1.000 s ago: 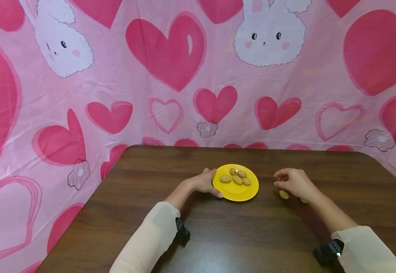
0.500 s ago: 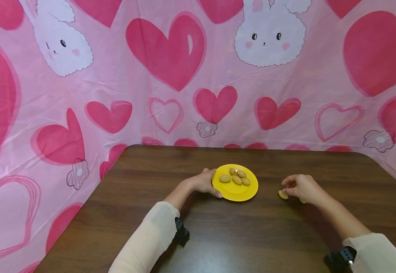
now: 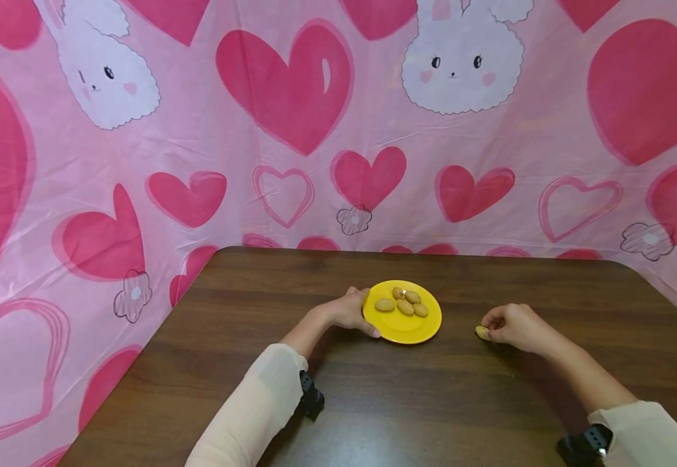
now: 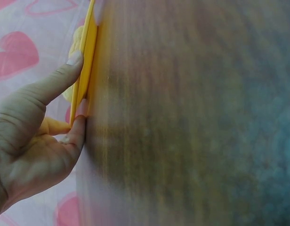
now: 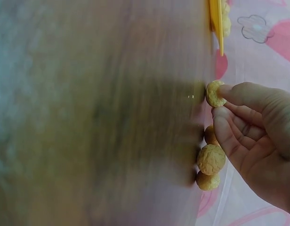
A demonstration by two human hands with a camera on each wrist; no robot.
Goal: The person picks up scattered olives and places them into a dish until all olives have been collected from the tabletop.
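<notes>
A yellow plate lies on the table, bearing several small, oval, yellow-brown potatoes. My left hand grips its left rim; in the left wrist view the thumb lies over the plate's edge and the fingers sit at its lower side. Right of the plate, my right hand pinches another small potato between thumb and fingers, at table level. Several more wrinkled potatoes sit beside the hand in the right wrist view; the hand hides them in the head view.
The brown wooden table has its far edge against a pink cloth printed with hearts and rabbits. Dark wrist cameras are strapped at both light sleeves.
My right hand has moved right and down onto the small potato and now pinches it. The left hand and the plate have stayed in place.
</notes>
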